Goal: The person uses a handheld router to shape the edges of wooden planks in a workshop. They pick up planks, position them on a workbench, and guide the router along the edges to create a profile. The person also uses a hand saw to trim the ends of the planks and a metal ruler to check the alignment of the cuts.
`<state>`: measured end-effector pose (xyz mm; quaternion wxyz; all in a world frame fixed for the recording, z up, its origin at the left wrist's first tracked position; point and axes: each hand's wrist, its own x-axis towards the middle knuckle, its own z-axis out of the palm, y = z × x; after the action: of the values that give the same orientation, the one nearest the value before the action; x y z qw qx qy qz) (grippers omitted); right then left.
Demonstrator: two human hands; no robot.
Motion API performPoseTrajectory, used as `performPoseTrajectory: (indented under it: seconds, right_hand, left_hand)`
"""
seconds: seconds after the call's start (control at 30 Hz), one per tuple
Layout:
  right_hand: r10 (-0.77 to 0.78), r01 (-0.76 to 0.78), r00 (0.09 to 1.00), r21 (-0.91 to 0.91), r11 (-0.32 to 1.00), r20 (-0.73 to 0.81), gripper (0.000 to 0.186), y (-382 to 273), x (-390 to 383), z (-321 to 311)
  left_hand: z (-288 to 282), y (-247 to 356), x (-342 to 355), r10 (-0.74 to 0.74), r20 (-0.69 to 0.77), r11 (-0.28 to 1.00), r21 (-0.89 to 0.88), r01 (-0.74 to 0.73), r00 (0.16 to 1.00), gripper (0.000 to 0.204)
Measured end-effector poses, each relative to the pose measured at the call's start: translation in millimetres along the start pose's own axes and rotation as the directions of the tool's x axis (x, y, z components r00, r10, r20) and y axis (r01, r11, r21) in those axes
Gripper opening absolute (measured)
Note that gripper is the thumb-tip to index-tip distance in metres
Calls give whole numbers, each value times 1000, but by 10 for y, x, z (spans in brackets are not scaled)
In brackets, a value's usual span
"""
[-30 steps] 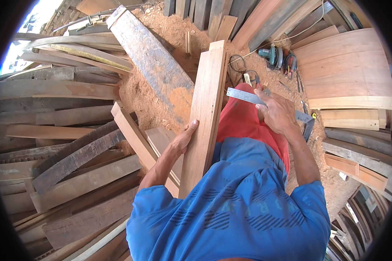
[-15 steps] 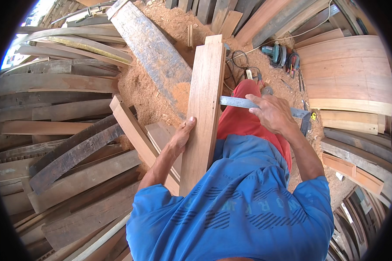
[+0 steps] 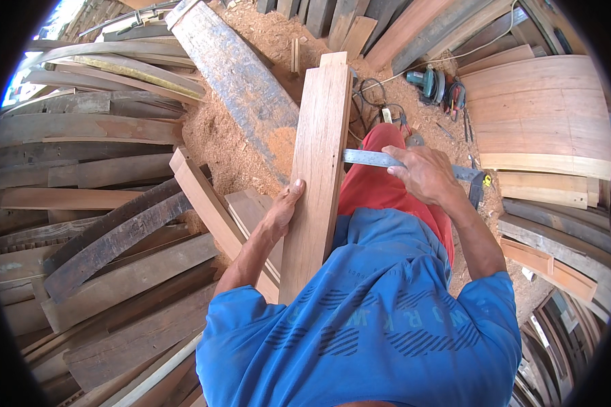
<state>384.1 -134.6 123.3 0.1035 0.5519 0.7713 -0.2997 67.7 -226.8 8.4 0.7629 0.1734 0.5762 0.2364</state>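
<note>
A long light-brown wooden plank (image 3: 316, 163) stretches away in front of me, with a narrower tongue at its far end. My left hand (image 3: 285, 207) grips its left edge, thumb on the upper face and the other fingers hidden beneath. Closed on the steel blade of a carpenter's square (image 3: 373, 158) is my right hand (image 3: 422, 175). The blade's tip meets the plank's right side, near a small dark slot in that side. To the right of my wrist shows the square's darker stock, with a small yellow thing beside it.
A weathered board (image 3: 234, 81) lies in sawdust beyond the plank. Further right are a teal circular saw (image 3: 428, 85), cables and red-handled pliers (image 3: 405, 127). Stacked timbers (image 3: 81, 176) fill the left side; a wide stack of boards (image 3: 536, 112) stands on the right.
Almost nothing differs. The far end of the plank has risen very slightly in view, and both hands keep their grips.
</note>
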Motion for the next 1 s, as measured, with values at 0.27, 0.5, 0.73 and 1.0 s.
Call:
performPoseTrajectory:
  seconds: [0.27, 0.5, 0.73, 1.0]
  right_hand:
    - [-63, 61, 995, -26, 998, -75, 39, -2, 25, 96]
    - [-89, 86, 992, -39, 995, -86, 37, 30, 55, 143]
    - [-67, 67, 997, -9, 998, -39, 36, 22, 67, 140]
    - [-42, 43, 999, 46, 998, -29, 39, 12, 53, 156]
  left_hand:
    - [10, 7, -5, 22, 26, 999, -45, -21, 999, 61]
    - [61, 78, -82, 11, 16, 999, -53, -10, 1000, 59]
    - [87, 121, -175, 37, 4, 997, -70, -36, 999, 55]
    - [32, 97, -196, 21, -16, 992, -122, -23, 1000, 51]
